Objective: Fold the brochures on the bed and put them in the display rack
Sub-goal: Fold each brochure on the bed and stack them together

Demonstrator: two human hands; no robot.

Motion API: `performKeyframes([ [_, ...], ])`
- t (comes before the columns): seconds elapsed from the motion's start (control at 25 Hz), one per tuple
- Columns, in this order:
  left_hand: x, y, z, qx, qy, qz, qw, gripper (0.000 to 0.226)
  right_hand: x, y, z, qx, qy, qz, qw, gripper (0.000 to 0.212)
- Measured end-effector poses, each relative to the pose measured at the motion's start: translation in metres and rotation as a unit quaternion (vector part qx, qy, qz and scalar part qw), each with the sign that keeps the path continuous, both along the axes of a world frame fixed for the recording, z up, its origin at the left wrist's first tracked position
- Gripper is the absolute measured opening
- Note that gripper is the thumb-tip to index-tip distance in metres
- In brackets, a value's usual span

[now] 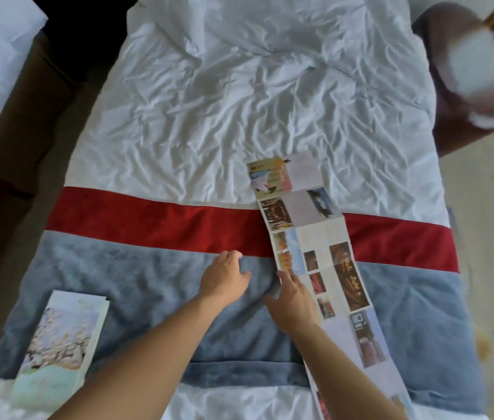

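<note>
Folding well means pinching the unfolded brochure (324, 256) edge at lower centre with relaxed, empty right hand (294, 301) and left hand (224, 280), creasing along existing panels.

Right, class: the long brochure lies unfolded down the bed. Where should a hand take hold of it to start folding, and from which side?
Take the long brochure at its left edge, from the left, where the right hand already touches it. It lies flat, so fingers must slip under an edge, and its creases cross the strip, marking the folds.
</note>
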State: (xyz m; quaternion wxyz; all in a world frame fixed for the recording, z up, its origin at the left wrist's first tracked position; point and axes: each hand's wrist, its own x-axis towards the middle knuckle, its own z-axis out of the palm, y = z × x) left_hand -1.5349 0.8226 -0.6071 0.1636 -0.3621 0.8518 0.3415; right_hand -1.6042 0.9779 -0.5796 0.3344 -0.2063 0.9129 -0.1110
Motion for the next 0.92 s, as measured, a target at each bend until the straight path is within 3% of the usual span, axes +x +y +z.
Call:
performKeyframes([
  [0.2, -0.071, 0.021, -0.018, 0.073, 0.001, 0.059, 0.996, 0.051, -0.06, 0.028, -0.021, -0.016, 0.022, -0.026, 0.999, 0.056],
  [0.44, -0.127, 0.025, -0.035, 0.083, 0.03, 0.134, 0.987, 0.059, -0.096, 0.031, -0.048, -0.035, 0.034, -0.059, 0.997, 0.052],
  [0.6, -0.137, 0.019, -0.033, 0.076, 0.063, 0.176, 0.979, 0.051, -0.103, 0.025, -0.051, -0.035, 0.002, -0.084, 0.996, 0.058],
  [0.92, -0.136, 0.035, -0.021, 0.008, 0.13, 0.084, 0.988, 0.015, -0.116, 0.018, -0.042, -0.121, -0.059, -0.229, 0.964, 0.046],
])
